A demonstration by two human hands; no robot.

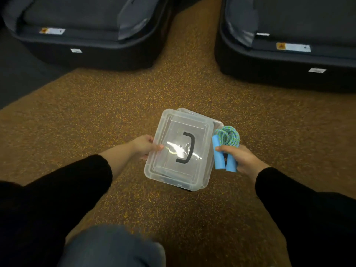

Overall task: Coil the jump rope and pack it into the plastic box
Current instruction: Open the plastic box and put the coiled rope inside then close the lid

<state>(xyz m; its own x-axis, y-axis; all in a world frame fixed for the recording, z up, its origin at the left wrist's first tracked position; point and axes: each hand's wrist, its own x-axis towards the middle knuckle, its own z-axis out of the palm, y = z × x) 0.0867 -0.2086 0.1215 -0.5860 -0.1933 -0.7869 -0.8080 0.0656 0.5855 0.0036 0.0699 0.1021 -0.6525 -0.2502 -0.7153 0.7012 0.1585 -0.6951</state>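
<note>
A clear plastic box [209, 120] stands on the speckled brown floor. Its clear lid [169, 170], with a black handle [185, 148] on top, sits skewed over the box. My left hand [147, 146] pinches the lid's left edge, thumb on top. My right hand [240, 158] grips the coiled jump rope just right of the box: two blue foam handles [218, 157] side by side and a bundle of blue-green cord [230, 136] above them. Whatever lies inside the box is hidden by the lid.
Two large dark machine bases stand at the back, one at the left [86, 41] and one at the right [289, 54], with brown floor [115, 105] running between them. My knee in jeans [113, 247] is at the bottom.
</note>
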